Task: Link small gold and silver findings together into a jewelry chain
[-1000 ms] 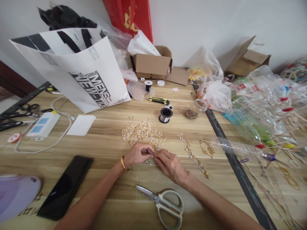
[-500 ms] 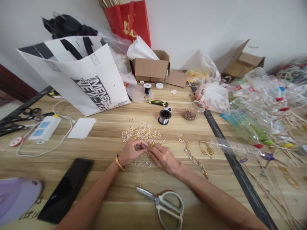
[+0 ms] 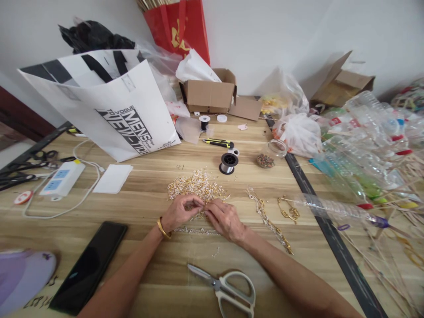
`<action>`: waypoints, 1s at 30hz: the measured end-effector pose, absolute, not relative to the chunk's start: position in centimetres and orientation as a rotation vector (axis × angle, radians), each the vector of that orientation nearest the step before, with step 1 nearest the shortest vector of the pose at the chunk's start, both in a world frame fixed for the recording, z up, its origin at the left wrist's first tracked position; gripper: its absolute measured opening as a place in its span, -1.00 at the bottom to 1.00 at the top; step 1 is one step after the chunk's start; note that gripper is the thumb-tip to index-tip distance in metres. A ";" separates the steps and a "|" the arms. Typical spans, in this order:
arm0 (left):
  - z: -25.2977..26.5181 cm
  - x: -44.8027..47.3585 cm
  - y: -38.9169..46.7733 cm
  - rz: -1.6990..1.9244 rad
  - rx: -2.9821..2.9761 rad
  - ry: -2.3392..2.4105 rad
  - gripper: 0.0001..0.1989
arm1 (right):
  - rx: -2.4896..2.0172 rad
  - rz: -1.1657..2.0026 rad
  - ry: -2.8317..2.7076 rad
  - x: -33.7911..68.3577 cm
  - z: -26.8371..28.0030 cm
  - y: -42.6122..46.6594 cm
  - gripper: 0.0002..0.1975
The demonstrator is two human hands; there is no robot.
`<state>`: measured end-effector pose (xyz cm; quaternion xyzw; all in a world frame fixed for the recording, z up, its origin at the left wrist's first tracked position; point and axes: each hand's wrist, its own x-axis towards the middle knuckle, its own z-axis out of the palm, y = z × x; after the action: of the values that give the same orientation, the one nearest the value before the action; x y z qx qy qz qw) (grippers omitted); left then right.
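My left hand (image 3: 181, 212) and my right hand (image 3: 227, 219) meet fingertip to fingertip at the near edge of a pile of small gold and silver beads (image 3: 195, 183). Both hands are closed in a pinch. Whatever lies between the fingertips is too small to make out. Just below them a thin silver beaded chain (image 3: 195, 231) stretches across the table, its right end hidden by my right hand. Closer to me lie scissors (image 3: 217, 282) with white handles. To the right rest a silver and gold chain strand (image 3: 268, 221) and a gold chain piece (image 3: 288, 208).
Beyond the beads stand a wire spool (image 3: 228, 164), a yellow-black utility knife (image 3: 218, 142) and a jar of beads (image 3: 266, 160). A phone (image 3: 89, 265) and power strip (image 3: 62, 179) lie left, near a white bag (image 3: 109, 115). Plastic bottles (image 3: 361, 163) crowd the right.
The view has shifted slightly, so things on the right appear a little farther right. My hands keep nearly the same pinch at the bead pile.
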<state>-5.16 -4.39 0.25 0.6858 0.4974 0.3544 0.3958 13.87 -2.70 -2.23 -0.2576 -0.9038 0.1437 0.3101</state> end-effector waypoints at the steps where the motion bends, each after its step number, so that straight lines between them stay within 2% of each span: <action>1: 0.3 -5.1 -4.4 0.895 1.772 1.271 -0.93 | -0.685 0.394 -2.383 13.9 -2.3 -2.7 -0.88; 8: 0.2 -4.7 -4.5 0.903 2.016 1.247 -0.90 | -0.720 0.474 -2.318 14.2 -2.2 -2.7 -0.88; 20: 0.0 -4.7 -4.6 0.893 2.007 1.236 -0.84 | -0.682 0.515 -2.296 14.3 -2.7 -2.7 -0.90; 30: 0.2 -4.6 -4.7 0.896 2.009 1.241 -0.86 | -0.667 0.541 -2.294 14.4 -3.1 -2.6 -0.86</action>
<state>-4.61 -4.73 0.24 0.7580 0.4682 0.3381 0.3031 14.44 -2.64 -3.06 -0.2561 -0.8810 0.2076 0.3394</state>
